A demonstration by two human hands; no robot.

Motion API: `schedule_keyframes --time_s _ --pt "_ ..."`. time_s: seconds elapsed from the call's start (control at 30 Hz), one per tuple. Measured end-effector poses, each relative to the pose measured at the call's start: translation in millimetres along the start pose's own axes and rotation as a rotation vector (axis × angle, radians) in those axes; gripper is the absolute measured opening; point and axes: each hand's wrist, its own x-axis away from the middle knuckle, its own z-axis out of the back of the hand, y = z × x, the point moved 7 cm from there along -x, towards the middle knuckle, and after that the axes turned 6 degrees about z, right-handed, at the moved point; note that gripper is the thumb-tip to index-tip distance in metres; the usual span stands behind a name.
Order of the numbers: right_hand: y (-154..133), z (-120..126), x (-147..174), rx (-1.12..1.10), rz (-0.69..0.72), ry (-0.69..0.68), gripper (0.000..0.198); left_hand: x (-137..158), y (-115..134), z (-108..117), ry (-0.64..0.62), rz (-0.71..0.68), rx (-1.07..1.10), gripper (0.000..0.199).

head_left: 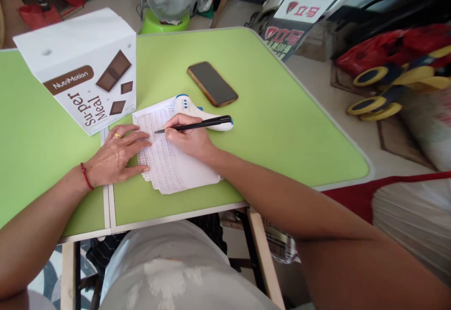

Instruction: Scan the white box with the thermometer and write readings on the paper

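Right hand (193, 137) is gripping a black pen (208, 122); left hand (112, 157), spread, is steadying the paper (172, 169). Tip is apparently touching; firm left-hand pressure should be preventing slippage.

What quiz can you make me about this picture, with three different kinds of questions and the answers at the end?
1. Which hand holds the black pen?
2. True or false: the smartphone lies on the green tabletop, apart from the handwritten sheets.
3. Fill in the missing word: the big print on the white box says "Su-per ____".

Key:
1. The right hand.
2. True.
3. Meal.
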Motion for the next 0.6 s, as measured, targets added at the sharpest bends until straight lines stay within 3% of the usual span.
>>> schedule_keyframes --time_s 0.6 --pt "0.5 -0.4 -0.9 0.017 0.000 -0.003 0.008 0.1 -0.5 0.0 -0.004 0.010 0.009 0.049"
